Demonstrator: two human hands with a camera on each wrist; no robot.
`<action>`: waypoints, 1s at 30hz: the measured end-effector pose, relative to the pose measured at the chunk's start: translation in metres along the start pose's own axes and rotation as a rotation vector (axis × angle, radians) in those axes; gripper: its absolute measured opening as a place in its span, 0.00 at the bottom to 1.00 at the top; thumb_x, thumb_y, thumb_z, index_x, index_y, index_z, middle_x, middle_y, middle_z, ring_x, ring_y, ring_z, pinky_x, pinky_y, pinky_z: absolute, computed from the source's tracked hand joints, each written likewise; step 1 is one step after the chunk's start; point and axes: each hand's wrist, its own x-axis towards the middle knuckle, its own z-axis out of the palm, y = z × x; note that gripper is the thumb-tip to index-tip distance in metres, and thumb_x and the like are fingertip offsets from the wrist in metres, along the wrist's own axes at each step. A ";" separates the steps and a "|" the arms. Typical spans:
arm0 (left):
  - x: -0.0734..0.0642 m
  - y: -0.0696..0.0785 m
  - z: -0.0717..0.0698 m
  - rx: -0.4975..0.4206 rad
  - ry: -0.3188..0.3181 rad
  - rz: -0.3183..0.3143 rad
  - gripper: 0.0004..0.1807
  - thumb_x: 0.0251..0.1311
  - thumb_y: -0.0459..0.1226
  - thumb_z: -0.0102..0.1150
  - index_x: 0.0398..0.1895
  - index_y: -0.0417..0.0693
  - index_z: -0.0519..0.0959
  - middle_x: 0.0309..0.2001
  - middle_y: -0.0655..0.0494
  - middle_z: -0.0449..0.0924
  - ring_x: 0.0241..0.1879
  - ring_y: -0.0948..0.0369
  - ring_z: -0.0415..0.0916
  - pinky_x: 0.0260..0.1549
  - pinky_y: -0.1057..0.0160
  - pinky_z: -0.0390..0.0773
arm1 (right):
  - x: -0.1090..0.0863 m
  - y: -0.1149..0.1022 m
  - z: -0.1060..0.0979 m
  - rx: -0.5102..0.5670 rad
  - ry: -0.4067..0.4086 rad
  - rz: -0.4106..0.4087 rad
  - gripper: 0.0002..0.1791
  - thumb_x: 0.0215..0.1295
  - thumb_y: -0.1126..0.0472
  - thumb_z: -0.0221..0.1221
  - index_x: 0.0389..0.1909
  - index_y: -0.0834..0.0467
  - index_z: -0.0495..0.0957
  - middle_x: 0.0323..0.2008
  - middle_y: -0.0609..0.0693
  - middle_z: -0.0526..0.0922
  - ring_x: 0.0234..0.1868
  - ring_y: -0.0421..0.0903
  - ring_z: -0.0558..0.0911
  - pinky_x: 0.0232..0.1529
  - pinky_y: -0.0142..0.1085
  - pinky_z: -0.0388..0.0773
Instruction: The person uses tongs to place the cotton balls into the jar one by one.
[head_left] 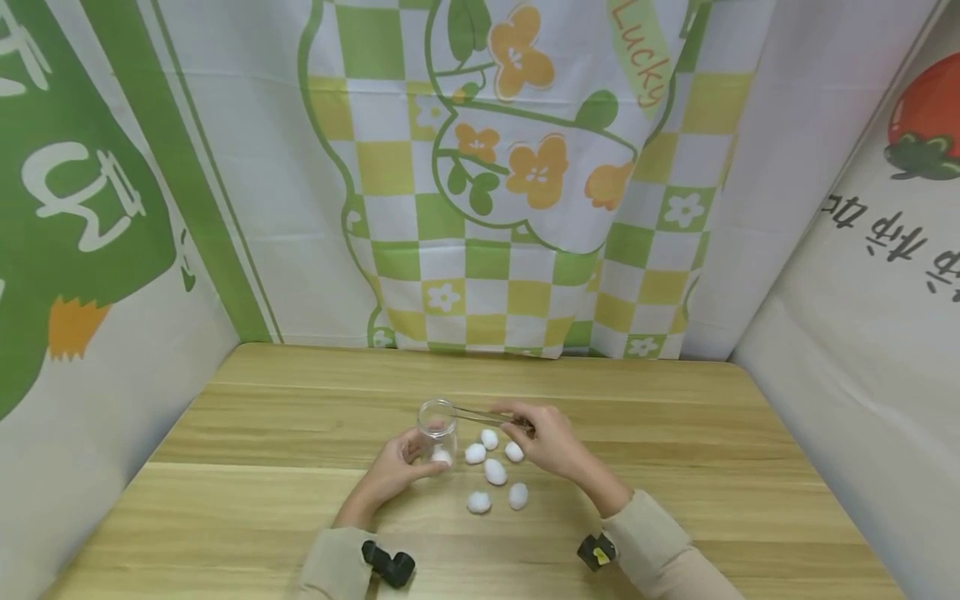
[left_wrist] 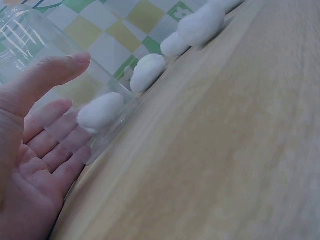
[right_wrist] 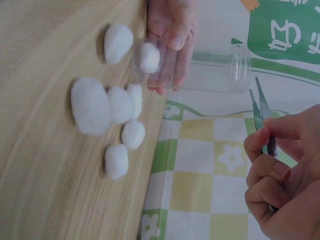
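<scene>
A clear jar (head_left: 435, 421) stands upright on the table with its mouth uncovered. One white cotton ball (right_wrist: 149, 58) lies at its bottom. My left hand (head_left: 395, 467) holds the jar low down, fingers behind it and thumb in front. Between thumb and fingers, my right hand (head_left: 551, 440) pinches a pair of metal tweezers (right_wrist: 258, 107). In the right wrist view their tips are slightly apart, with nothing between them, close beside the jar's mouth. Several loose cotton balls (head_left: 495, 472) lie on the wood right of the jar, below the right hand.
The wooden table (head_left: 262, 442) meets a patterned cloth (head_left: 480, 292) at its back edge. Printed cloth walls rise at the left and right sides. Dark wrist devices (head_left: 388, 564) sit by both beige sleeves.
</scene>
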 end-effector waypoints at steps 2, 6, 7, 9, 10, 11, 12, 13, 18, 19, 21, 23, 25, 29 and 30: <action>0.000 0.001 0.000 0.004 -0.002 0.007 0.35 0.54 0.36 0.68 0.66 0.41 0.68 0.65 0.39 0.72 0.69 0.43 0.65 0.73 0.44 0.60 | -0.001 0.002 0.000 0.005 0.002 0.005 0.15 0.67 0.64 0.57 0.53 0.58 0.79 0.23 0.52 0.83 0.16 0.29 0.61 0.16 0.22 0.60; -0.001 0.001 0.000 0.011 0.000 0.018 0.34 0.55 0.36 0.68 0.66 0.40 0.68 0.65 0.39 0.72 0.69 0.43 0.65 0.73 0.44 0.61 | -0.003 0.006 0.000 0.010 0.001 0.016 0.16 0.66 0.64 0.57 0.54 0.59 0.79 0.31 0.55 0.87 0.18 0.29 0.64 0.18 0.22 0.65; -0.001 0.001 0.000 0.013 -0.002 0.020 0.34 0.55 0.36 0.68 0.66 0.39 0.67 0.65 0.39 0.72 0.69 0.43 0.65 0.73 0.44 0.61 | -0.004 0.007 -0.001 0.008 -0.001 0.018 0.16 0.67 0.64 0.57 0.54 0.58 0.79 0.33 0.55 0.87 0.18 0.29 0.65 0.19 0.22 0.66; -0.001 0.001 0.000 0.003 0.004 0.015 0.34 0.54 0.35 0.68 0.65 0.39 0.68 0.65 0.39 0.72 0.69 0.43 0.65 0.73 0.44 0.61 | -0.005 0.009 -0.001 0.002 -0.003 0.020 0.16 0.67 0.64 0.57 0.54 0.58 0.79 0.35 0.56 0.88 0.19 0.29 0.67 0.20 0.22 0.68; -0.001 0.001 0.001 0.005 0.004 0.017 0.34 0.54 0.35 0.68 0.65 0.39 0.68 0.65 0.39 0.72 0.69 0.43 0.65 0.73 0.45 0.61 | -0.006 0.010 -0.002 0.001 -0.005 0.022 0.16 0.67 0.63 0.57 0.54 0.58 0.79 0.35 0.56 0.88 0.20 0.29 0.67 0.20 0.22 0.68; -0.001 0.001 0.001 0.004 0.005 0.012 0.34 0.54 0.35 0.68 0.66 0.40 0.68 0.65 0.40 0.72 0.69 0.44 0.65 0.73 0.45 0.61 | -0.006 0.011 -0.002 -0.003 -0.005 0.025 0.16 0.67 0.63 0.57 0.54 0.57 0.79 0.36 0.57 0.88 0.20 0.29 0.68 0.20 0.22 0.68; -0.001 0.001 0.001 0.004 0.006 0.013 0.34 0.54 0.35 0.68 0.65 0.40 0.68 0.65 0.40 0.72 0.69 0.44 0.65 0.73 0.45 0.61 | -0.007 0.012 -0.002 -0.009 -0.005 0.025 0.16 0.67 0.63 0.57 0.54 0.57 0.79 0.36 0.57 0.88 0.20 0.30 0.68 0.20 0.22 0.68; -0.001 0.001 0.001 0.002 0.006 0.017 0.34 0.54 0.35 0.68 0.65 0.40 0.68 0.65 0.40 0.72 0.69 0.44 0.65 0.73 0.45 0.61 | -0.007 0.013 -0.002 -0.015 -0.004 0.027 0.15 0.67 0.63 0.57 0.54 0.57 0.80 0.36 0.57 0.88 0.21 0.30 0.68 0.21 0.22 0.68; 0.000 0.000 0.001 -0.004 0.006 0.015 0.34 0.53 0.35 0.68 0.65 0.40 0.68 0.66 0.39 0.71 0.69 0.43 0.64 0.73 0.43 0.60 | -0.009 0.018 -0.002 -0.031 -0.005 0.036 0.15 0.67 0.63 0.57 0.54 0.56 0.80 0.40 0.56 0.88 0.24 0.31 0.72 0.23 0.22 0.70; 0.000 0.000 0.001 -0.006 0.006 0.012 0.35 0.53 0.35 0.69 0.65 0.41 0.68 0.66 0.39 0.71 0.69 0.43 0.64 0.73 0.43 0.60 | -0.010 0.019 -0.002 -0.032 -0.007 0.038 0.15 0.67 0.63 0.57 0.54 0.56 0.80 0.41 0.55 0.88 0.25 0.31 0.74 0.24 0.22 0.71; 0.000 0.000 0.001 -0.008 0.011 -0.001 0.35 0.53 0.36 0.69 0.65 0.41 0.69 0.66 0.39 0.71 0.70 0.43 0.64 0.73 0.43 0.60 | -0.011 0.021 -0.001 -0.028 -0.012 0.042 0.15 0.67 0.63 0.57 0.54 0.56 0.80 0.42 0.56 0.88 0.26 0.32 0.76 0.24 0.22 0.72; 0.000 -0.001 0.001 0.001 0.010 -0.005 0.34 0.53 0.36 0.69 0.65 0.41 0.69 0.66 0.39 0.71 0.70 0.43 0.64 0.73 0.44 0.60 | -0.011 0.023 -0.001 -0.019 -0.018 0.041 0.16 0.67 0.64 0.57 0.54 0.57 0.80 0.44 0.56 0.88 0.27 0.34 0.78 0.25 0.22 0.73; 0.000 0.000 0.001 0.000 0.014 -0.007 0.34 0.53 0.36 0.69 0.65 0.41 0.69 0.65 0.40 0.71 0.69 0.43 0.65 0.73 0.44 0.61 | -0.013 0.026 -0.001 -0.013 -0.024 0.044 0.16 0.67 0.64 0.57 0.54 0.57 0.79 0.43 0.57 0.88 0.25 0.34 0.77 0.24 0.22 0.73; 0.001 -0.001 0.000 0.009 0.003 0.007 0.34 0.54 0.35 0.68 0.65 0.40 0.68 0.65 0.39 0.71 0.69 0.43 0.65 0.73 0.45 0.62 | -0.015 0.030 0.000 -0.025 -0.035 0.057 0.16 0.67 0.63 0.58 0.54 0.57 0.80 0.40 0.56 0.88 0.22 0.32 0.72 0.21 0.22 0.70; 0.000 -0.001 0.000 0.006 0.002 0.009 0.34 0.54 0.35 0.68 0.65 0.40 0.68 0.65 0.39 0.71 0.69 0.43 0.64 0.73 0.45 0.61 | -0.016 0.031 0.000 -0.030 -0.037 0.064 0.16 0.67 0.63 0.58 0.54 0.57 0.80 0.40 0.56 0.88 0.22 0.32 0.71 0.21 0.22 0.70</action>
